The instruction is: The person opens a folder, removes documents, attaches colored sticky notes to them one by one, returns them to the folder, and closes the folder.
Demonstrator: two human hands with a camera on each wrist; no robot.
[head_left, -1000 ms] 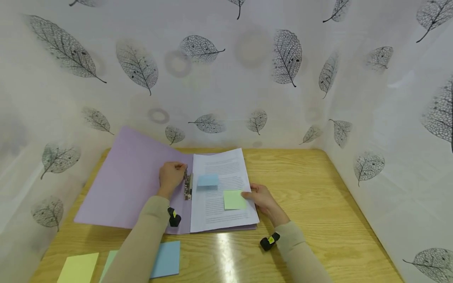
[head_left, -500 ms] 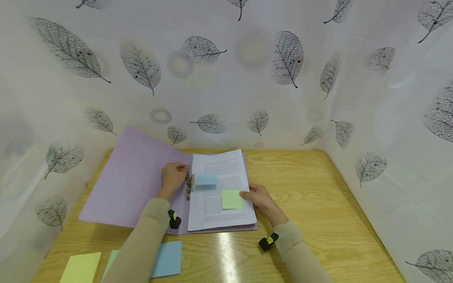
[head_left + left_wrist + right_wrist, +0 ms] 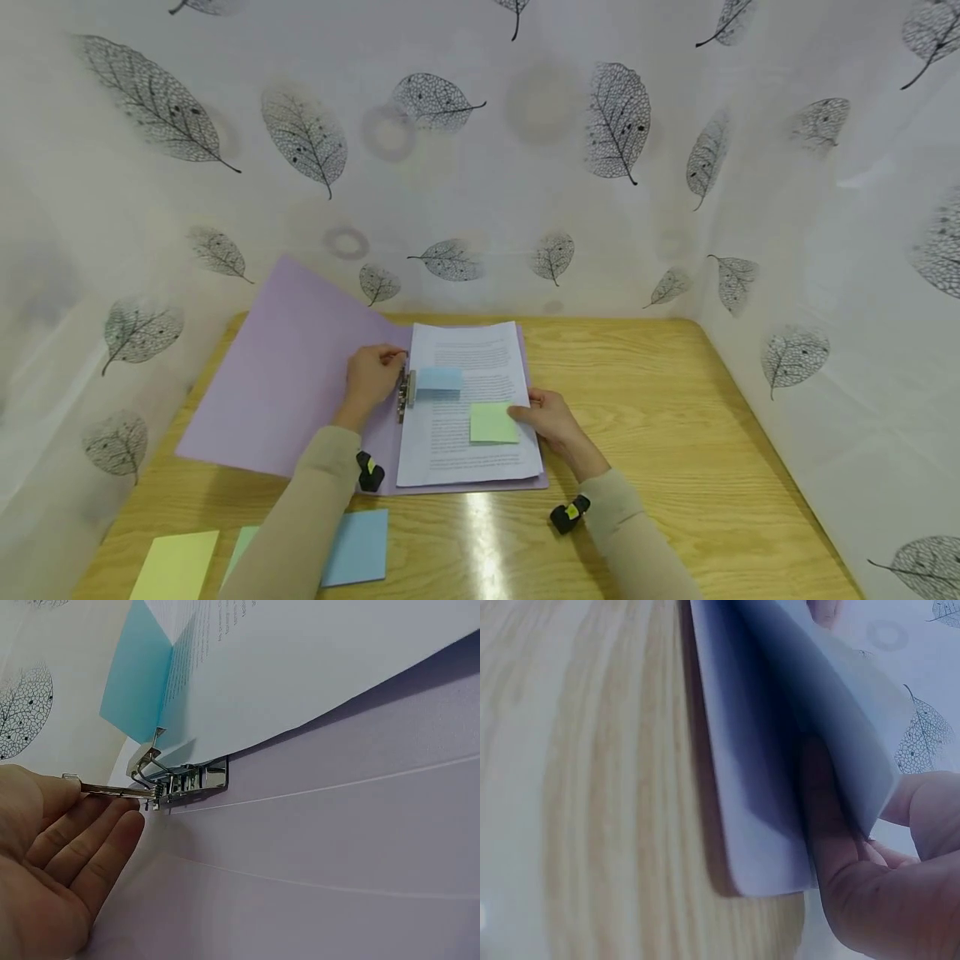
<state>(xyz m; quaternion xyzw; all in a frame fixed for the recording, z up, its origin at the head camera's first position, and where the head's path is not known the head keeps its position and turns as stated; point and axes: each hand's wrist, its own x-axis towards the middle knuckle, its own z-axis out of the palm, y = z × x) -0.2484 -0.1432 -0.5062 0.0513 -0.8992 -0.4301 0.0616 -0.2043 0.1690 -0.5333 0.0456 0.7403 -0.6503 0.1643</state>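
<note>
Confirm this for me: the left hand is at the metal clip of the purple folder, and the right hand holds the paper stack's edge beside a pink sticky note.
Not quite. The sticky note beside the right hand is green, not pink, as the head view shows. The rest holds: the left hand is at the metal clip of the purple folder, and the right hand holds the paper stack by its edge.

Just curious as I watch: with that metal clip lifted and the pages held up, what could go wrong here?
The left hand holds the clip lever; if it slips, the clip might snap onto a finger. The pages are bowed up near the clip, so they could be clamped crooked or creased. The right hand grips only the page edge, so some sheets might slide.
</note>
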